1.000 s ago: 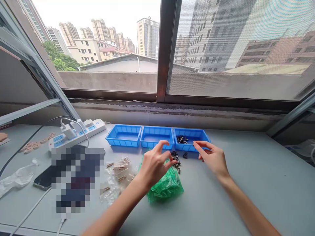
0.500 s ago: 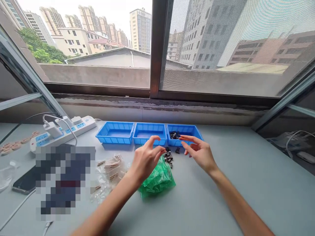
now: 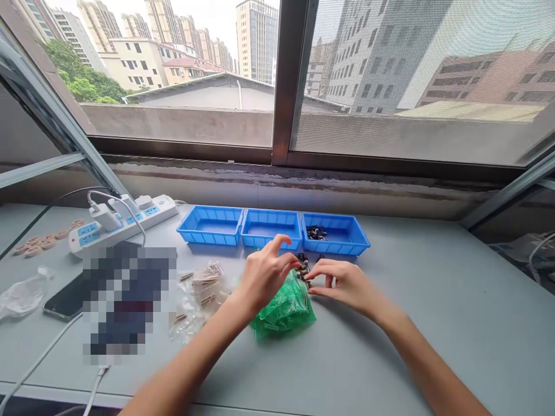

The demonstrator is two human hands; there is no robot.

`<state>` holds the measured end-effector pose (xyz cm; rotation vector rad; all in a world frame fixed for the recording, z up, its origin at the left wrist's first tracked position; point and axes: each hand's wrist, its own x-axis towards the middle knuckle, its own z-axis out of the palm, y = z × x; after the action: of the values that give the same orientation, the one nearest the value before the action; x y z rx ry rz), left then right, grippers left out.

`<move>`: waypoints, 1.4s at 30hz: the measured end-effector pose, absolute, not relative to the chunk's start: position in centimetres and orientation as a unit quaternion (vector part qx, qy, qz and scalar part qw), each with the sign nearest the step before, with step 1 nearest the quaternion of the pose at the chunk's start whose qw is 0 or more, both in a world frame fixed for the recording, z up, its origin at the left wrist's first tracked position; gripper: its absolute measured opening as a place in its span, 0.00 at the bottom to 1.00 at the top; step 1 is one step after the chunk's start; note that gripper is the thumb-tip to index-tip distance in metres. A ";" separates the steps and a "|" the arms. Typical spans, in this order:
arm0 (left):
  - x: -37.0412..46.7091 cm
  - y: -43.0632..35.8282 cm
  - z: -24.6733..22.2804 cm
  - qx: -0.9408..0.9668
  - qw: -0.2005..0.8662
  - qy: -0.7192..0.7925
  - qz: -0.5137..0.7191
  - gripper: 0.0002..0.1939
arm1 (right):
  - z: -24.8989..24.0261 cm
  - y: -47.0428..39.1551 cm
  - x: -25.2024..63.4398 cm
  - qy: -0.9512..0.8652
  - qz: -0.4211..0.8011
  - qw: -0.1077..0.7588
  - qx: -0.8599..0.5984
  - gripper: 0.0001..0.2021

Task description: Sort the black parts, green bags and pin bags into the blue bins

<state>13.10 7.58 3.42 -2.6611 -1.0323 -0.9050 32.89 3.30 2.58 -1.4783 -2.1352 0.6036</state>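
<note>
"Grey tabletop (image 3: 355, 370) under the window (image 3: 286, 86): where are the small black parts (image 3: 305, 268)?"
"Heaped between the green plastic bag (image 3: 284, 315) and the rightmost blue bin (image 3: 355, 249). The right hand (image 3: 349, 284) has thumb and forefinger apart beside them; whether the left hand (image 3: 263, 274) pinches one, I can't tell."
"Risk?"
"A brushing fingertip could scatter them."

Looks out from the head, forward and down at the left hand (image 3: 263, 273) and right hand (image 3: 349, 284), quite close. Faces the table (image 3: 338, 364) and takes in the big window (image 3: 285, 86) behind it.
</note>
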 end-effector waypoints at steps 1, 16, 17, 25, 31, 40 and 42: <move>13.1 7.6 3.4 -0.886 0.071 -0.345 -0.300 0.05 | 2.6 3.3 32.9 -0.780 0.222 0.228 -0.539 0.05; 13.4 6.9 3.6 -0.909 0.039 -0.339 -0.240 0.10 | 2.7 3.2 32.6 -0.639 0.301 0.409 -0.578 0.13; 13.4 6.9 3.6 -0.907 0.041 -0.340 -0.244 0.10 | 2.8 3.2 32.4 -0.611 0.324 0.428 -0.582 0.14; 13.3 7.2 3.4 -0.898 0.060 -0.292 -0.322 0.09 | 2.8 3.4 32.0 -0.523 0.510 0.444 -0.519 0.22; 13.4 7.0 3.5 -0.888 0.072 -0.274 -0.362 0.16 | 3.0 3.6 32.0 -0.493 0.525 0.466 -0.513 0.23; 13.5 7.1 3.7 -0.894 0.078 -0.259 -0.356 0.16 | 3.7 3.4 31.4 -0.462 0.548 0.466 -0.519 0.24; 13.4 7.1 3.8 -0.897 0.068 -0.252 -0.358 0.16 | 3.7 3.4 31.5 -0.459 0.551 0.466 -0.518 0.24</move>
<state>13.43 7.13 3.84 -2.7006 -0.7585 -1.0768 31.46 3.41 3.72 -1.2718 -1.1276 1.3532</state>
